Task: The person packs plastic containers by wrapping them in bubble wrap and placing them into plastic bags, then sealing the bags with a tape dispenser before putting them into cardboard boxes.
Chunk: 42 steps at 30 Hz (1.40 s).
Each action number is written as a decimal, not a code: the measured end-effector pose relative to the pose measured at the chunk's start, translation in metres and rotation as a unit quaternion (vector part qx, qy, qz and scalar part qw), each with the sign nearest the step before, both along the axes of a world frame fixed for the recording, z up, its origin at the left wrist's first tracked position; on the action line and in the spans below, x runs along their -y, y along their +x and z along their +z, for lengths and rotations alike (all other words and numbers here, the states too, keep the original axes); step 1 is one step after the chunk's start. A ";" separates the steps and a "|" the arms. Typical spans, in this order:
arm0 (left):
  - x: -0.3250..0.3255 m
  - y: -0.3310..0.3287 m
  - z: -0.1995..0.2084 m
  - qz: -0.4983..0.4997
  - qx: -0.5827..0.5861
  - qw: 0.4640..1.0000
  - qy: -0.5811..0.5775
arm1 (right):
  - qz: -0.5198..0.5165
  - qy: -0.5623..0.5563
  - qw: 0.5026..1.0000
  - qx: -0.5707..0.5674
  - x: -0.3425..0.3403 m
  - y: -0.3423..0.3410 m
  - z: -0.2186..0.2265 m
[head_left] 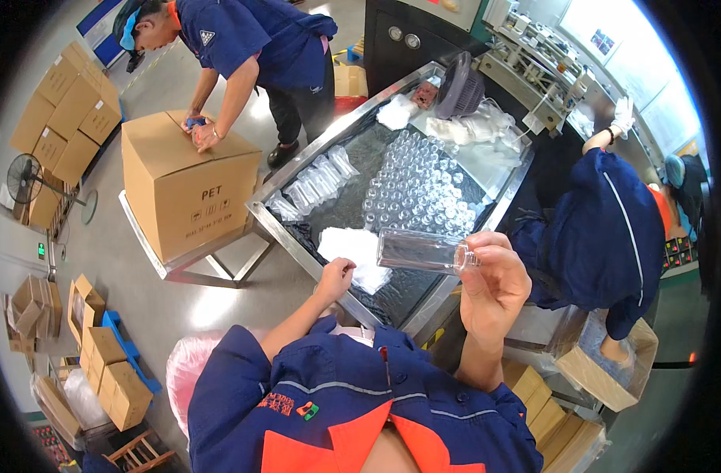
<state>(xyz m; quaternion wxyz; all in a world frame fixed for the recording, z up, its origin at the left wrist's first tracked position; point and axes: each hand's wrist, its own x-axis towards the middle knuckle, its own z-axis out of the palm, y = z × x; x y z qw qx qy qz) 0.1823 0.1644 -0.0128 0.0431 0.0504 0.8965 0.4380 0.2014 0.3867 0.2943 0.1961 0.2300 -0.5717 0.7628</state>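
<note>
My right hand (493,288) grips a clear plastic bottle (417,251) by its threaded neck. The bottle lies sideways in the air above the near end of a metal-framed table (439,303), its base pointing left. My left hand (337,280) is closed, fingers curled together, beside a white sheet or cloth (356,252) on the table; whether anything is in those fingers is hidden. Many similar clear bottles (415,181) stand packed together on the black table covering. Left of them, several clear bottles (317,185) lie on their sides in a row.
A dark plastic basket (460,87) and crumpled plastic bags (475,126) occupy the table's far end. At left, a co-worker (254,43) handles the top of a large carton (191,189) on a metal stand. Another person (597,229) works at right above an open carton (612,355).
</note>
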 end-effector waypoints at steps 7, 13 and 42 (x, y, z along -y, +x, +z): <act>-0.005 -0.012 0.105 0.132 0.015 0.962 0.240 | 0.010 -0.017 0.999 0.039 0.008 -0.004 0.000; 0.012 0.010 0.227 0.126 -0.016 0.846 0.518 | 0.050 -0.010 0.997 0.054 0.023 -0.016 0.000; 0.046 0.040 0.243 0.115 -0.052 0.769 0.627 | 0.183 0.092 0.979 0.013 0.079 -0.055 0.016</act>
